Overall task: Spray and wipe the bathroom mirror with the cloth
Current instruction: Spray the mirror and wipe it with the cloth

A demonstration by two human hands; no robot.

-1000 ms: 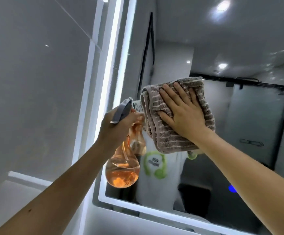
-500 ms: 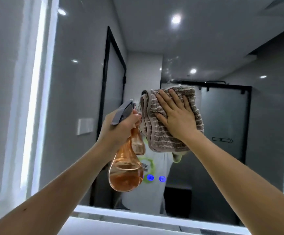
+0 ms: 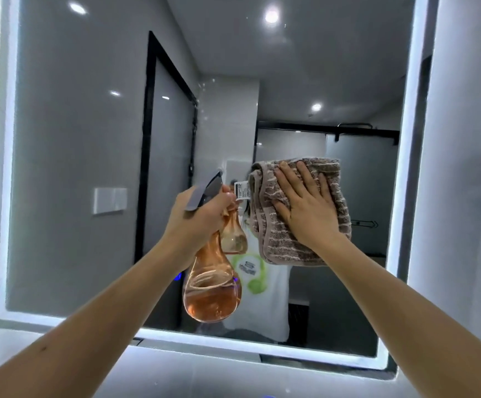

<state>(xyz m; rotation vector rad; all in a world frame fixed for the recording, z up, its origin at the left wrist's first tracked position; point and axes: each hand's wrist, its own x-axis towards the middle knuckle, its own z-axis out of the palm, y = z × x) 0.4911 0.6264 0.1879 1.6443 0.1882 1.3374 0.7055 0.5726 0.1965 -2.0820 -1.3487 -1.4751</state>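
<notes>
The bathroom mirror (image 3: 75, 168) fills the view, framed by a glowing white light strip. My right hand (image 3: 305, 205) lies flat with spread fingers on a folded brown striped cloth (image 3: 279, 245), pressing it against the glass right of centre. My left hand (image 3: 202, 216) grips the neck of a clear orange spray bottle (image 3: 212, 291) with a grey trigger head, held just left of the cloth and close to the glass. The bottle is partly full of orange liquid. A white tag hangs between bottle and cloth.
The mirror's lit bottom edge (image 3: 204, 344) runs above a grey surface (image 3: 190, 377). Grey wall (image 3: 468, 168) lies right of the mirror. The reflection shows a black-framed door, a wall switch, ceiling lights and a person's white shirt.
The view has swung from the mirror's left edge to its centre. My right hand with the cloth has slid to the right across the glass; the bottle stays beside it.
</notes>
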